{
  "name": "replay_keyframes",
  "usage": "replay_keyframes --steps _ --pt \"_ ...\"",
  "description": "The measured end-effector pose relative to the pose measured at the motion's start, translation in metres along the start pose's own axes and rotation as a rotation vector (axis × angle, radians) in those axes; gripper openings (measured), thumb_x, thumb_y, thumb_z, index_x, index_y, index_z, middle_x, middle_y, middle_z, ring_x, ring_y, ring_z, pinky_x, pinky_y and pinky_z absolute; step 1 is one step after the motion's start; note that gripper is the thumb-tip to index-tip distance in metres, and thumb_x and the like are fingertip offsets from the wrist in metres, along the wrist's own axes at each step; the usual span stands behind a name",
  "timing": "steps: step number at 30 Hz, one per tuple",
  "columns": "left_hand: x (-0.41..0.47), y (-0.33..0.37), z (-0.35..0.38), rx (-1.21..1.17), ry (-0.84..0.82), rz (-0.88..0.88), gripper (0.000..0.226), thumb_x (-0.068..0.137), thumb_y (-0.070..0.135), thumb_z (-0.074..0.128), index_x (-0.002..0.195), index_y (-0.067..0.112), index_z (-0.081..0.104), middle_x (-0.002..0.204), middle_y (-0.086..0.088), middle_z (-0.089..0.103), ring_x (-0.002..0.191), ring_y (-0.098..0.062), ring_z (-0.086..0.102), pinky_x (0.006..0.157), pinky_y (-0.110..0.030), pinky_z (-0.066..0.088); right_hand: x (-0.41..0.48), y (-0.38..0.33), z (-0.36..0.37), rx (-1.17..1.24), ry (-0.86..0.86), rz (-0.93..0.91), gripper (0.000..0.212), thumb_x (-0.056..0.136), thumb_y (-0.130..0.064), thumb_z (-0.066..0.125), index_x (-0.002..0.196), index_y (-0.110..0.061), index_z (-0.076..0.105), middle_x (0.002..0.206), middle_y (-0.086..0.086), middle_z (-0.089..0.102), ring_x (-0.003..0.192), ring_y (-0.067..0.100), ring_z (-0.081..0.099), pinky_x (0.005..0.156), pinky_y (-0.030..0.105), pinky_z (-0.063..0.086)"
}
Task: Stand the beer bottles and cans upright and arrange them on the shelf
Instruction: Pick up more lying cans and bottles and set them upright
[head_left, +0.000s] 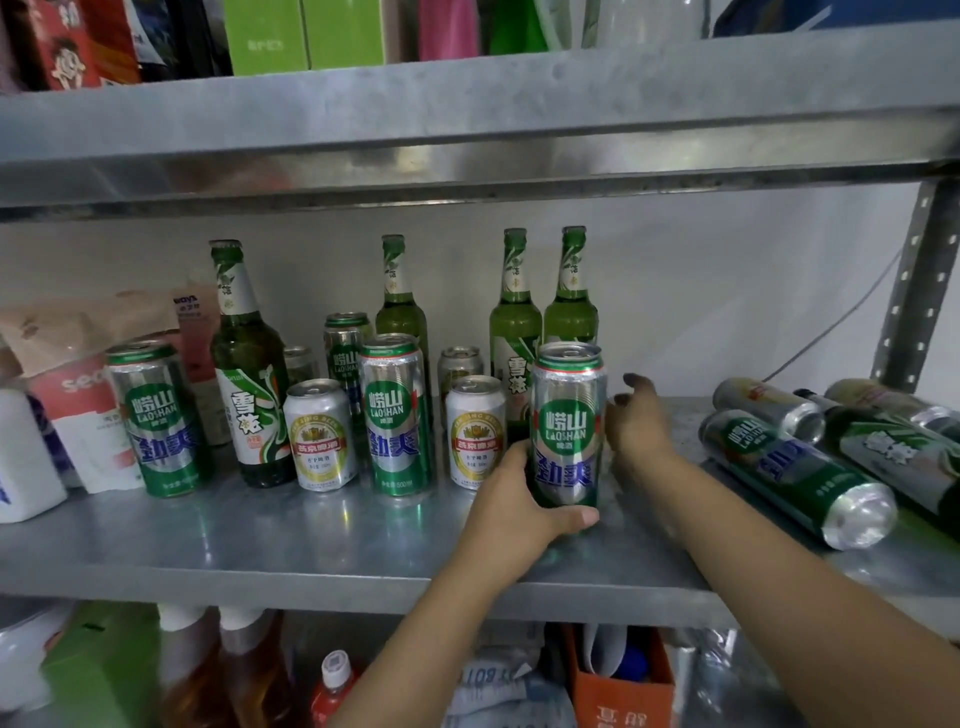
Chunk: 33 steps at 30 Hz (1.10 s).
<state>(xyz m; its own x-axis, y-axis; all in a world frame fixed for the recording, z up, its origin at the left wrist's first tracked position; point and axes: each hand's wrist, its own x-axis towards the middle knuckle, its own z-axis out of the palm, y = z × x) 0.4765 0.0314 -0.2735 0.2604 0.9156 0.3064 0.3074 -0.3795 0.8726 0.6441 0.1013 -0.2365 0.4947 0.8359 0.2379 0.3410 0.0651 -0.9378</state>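
Observation:
A tall green and silver Laoshan can (569, 421) stands upright near the middle of the metal shelf (260, 545). My left hand (519, 512) wraps its base, thumb across the front. Beside the can's right side is my right hand (636, 421), fingers spread, holding nothing. Left of it stand several upright cans, such as a second Laoshan can (396, 415) and a white Yanjing can (475, 431), with green bottles (571, 291) behind. At the right, a Laoshan can (795, 475), a silver can (769, 408) and a bottle (893, 452) lie on their sides.
White and pink packets (78, 415) fill the shelf's left end. A perforated upright post (917, 286) stands at the right. The shelf above (467, 119) hangs low over the bottle tops. Bottles and an orange box (623, 691) sit on the shelf below.

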Motion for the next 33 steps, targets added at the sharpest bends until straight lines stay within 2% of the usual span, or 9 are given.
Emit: replay_keyframes --steps 3,8,11,14,21,24,27,29,33 --pt "0.001 0.002 0.0 0.065 0.02 -0.003 0.079 0.054 0.036 0.09 0.123 0.027 0.053 0.12 0.013 0.064 0.108 -0.008 0.061 0.096 -0.034 0.05 -0.048 -0.008 -0.028 0.117 0.067 -0.124 0.047 0.096 -0.031 0.057 0.137 -0.01 0.047 0.117 0.0 0.061 0.108 0.018 0.058 0.091 0.031 0.046" --pt "0.012 0.016 0.026 0.086 0.089 0.008 0.06 0.057 0.039 0.08 0.112 0.022 0.061 0.103 0.006 0.071 0.093 -0.012 0.066 0.084 -0.038 0.057 -0.121 0.01 -0.042 0.034 -0.177 -0.288 0.046 0.084 -0.048 0.067 0.124 -0.028 0.056 0.105 -0.015 0.068 0.097 0.001 0.065 0.079 0.02 0.052" --pt "0.021 0.032 0.053 0.139 0.138 0.051 0.039 0.077 0.032 0.069 0.113 0.018 0.061 0.107 -0.002 0.071 0.098 -0.02 0.065 0.086 -0.037 0.055 -0.107 0.01 -0.054 -0.125 -0.031 -0.273 0.054 0.078 -0.04 0.076 0.124 -0.02 0.055 0.109 -0.005 0.068 0.099 0.012 0.065 0.08 0.027 0.053" --pt "0.03 0.041 0.072 0.199 0.12 0.099 0.034 0.081 0.022 0.066 0.114 0.015 0.06 0.105 -0.005 0.071 0.095 -0.023 0.066 0.082 -0.038 0.056 -0.084 0.013 -0.066 -0.237 0.053 -0.219 0.056 0.074 -0.036 0.079 0.116 -0.009 0.055 0.109 0.008 0.068 0.101 0.025 0.064 0.083 0.041 0.054" --pt "0.054 0.038 0.074 0.18 0.024 0.153 0.041 0.076 0.014 0.069 0.115 0.015 0.059 0.104 -0.006 0.07 0.092 -0.021 0.066 0.077 -0.03 0.052 -0.053 0.017 -0.062 -0.222 0.103 -0.186 0.051 0.07 -0.032 0.083 0.111 -0.014 0.059 0.104 0.004 0.07 0.096 0.023 0.066 0.079 0.037 0.055" --pt "0.061 0.027 0.066 0.116 -0.075 0.169 0.048 0.076 0.011 0.07 0.121 0.018 0.056 0.111 -0.003 0.069 0.098 -0.016 0.065 0.088 -0.035 0.054 -0.041 0.024 -0.056 -0.224 0.091 -0.157 0.05 0.069 -0.031 0.083 0.109 -0.014 0.06 0.104 0.005 0.071 0.096 0.025 0.066 0.081 0.041 0.056" --pt "0.063 0.018 0.059 0.022 -0.155 0.149 0.058 0.079 0.015 0.074 0.133 0.017 0.052 0.128 -0.001 0.062 0.119 -0.014 0.058 0.106 -0.037 0.045 -0.028 0.026 -0.056 -0.258 0.082 -0.138 0.048 0.072 -0.028 0.081 0.109 -0.011 0.058 0.103 0.008 0.07 0.096 0.028 0.066 0.079 0.041 0.056" --pt "0.063 0.014 0.056 -0.049 -0.132 0.128 0.066 0.084 0.014 0.072 0.143 0.012 0.044 0.14 -0.001 0.052 0.131 -0.014 0.048 0.113 -0.034 0.037 -0.017 0.023 -0.057 -0.27 0.085 -0.139 0.049 0.074 -0.027 0.081 0.113 -0.008 0.056 0.107 0.01 0.069 0.098 0.028 0.065 0.079 0.036 0.053" --pt "0.065 0.007 0.05 -0.154 -0.047 0.081 0.057 0.088 0.009 0.066 0.141 0.009 0.045 0.141 -0.005 0.053 0.13 -0.015 0.05 0.113 -0.036 0.037 0.007 0.011 -0.052 -0.213 0.072 -0.105 0.052 0.075 -0.029 0.081 0.117 -0.009 0.056 0.111 0.009 0.068 0.097 0.026 0.063 0.075 0.028 0.047"
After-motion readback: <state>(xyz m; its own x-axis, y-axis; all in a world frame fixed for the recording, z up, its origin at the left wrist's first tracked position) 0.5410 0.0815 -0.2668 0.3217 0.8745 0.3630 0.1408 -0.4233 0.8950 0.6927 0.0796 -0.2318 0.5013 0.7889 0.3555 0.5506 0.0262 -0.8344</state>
